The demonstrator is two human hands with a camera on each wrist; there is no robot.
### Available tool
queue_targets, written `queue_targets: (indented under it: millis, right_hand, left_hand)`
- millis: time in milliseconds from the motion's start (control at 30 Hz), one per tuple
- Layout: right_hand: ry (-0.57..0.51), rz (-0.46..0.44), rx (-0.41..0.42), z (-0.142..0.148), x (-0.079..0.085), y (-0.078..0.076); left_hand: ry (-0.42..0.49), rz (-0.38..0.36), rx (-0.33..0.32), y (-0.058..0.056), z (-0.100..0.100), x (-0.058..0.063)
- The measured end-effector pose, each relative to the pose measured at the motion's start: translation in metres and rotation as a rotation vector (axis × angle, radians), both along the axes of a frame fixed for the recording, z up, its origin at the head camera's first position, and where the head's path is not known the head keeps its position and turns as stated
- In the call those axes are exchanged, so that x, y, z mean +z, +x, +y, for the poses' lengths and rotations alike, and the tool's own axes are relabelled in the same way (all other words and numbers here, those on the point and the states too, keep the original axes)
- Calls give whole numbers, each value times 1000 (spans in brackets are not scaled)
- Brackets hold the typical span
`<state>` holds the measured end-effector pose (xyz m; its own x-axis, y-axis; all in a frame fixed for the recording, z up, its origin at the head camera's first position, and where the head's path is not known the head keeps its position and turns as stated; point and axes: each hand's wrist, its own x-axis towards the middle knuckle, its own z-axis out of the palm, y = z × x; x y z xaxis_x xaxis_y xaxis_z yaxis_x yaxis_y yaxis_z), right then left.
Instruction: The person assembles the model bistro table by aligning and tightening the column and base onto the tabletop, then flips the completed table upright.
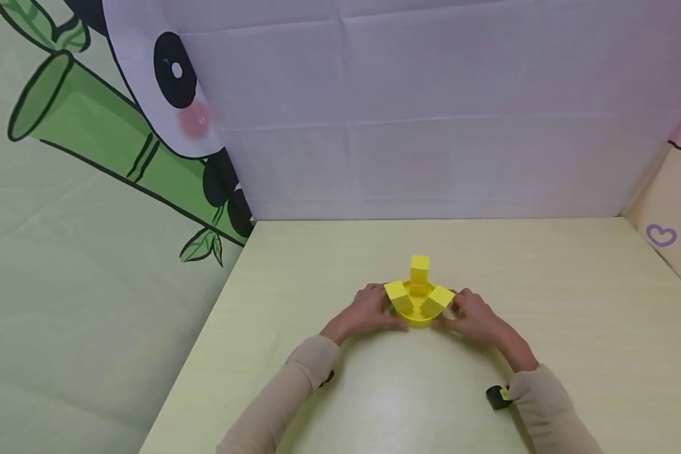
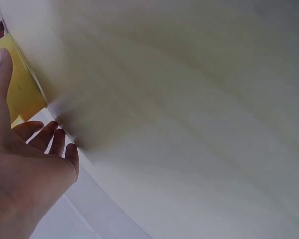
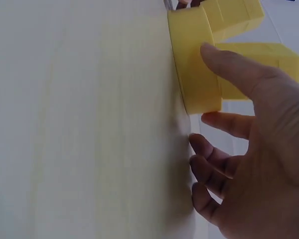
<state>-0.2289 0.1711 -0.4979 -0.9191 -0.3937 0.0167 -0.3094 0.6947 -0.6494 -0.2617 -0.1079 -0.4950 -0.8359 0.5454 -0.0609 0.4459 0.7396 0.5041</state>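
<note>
A yellow round stand rests on the table, with three yellow blocks leaning outward from it: one at the back, another at the left, the third at the right. My left hand holds the stand's left side, its thumb in front and fingers toward the back. From the opposite side, my right hand holds it likewise. In the right wrist view, the thumb lies against the stand's side wall, with the index fingertip at its edge. The left wrist view shows only part of the stand.
The pale wooden table stretches around the stand. A light printed cloth wall rises behind its far edge, and a green cloth hangs at the left. A black wrist camera shows by the right sleeve.
</note>
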Motion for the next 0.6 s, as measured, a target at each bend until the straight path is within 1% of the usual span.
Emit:
queue_targets:
  millis: [133,233,433,600]
  right_hand:
    - [69,-4,-56,-7,0,2]
    - [84,-7,-91,-9,0,3]
    - [64,1,-110,-11,-3,3]
    - [-18,0,-108,-10,-6,4]
  left_hand:
    - [-26,28,22,-2,2,-1]
    - [-31,49,38,-4,4,-2]
    - [-20,57,74,-5,6,-4]
    - [21,29,82,-4,5,-4]
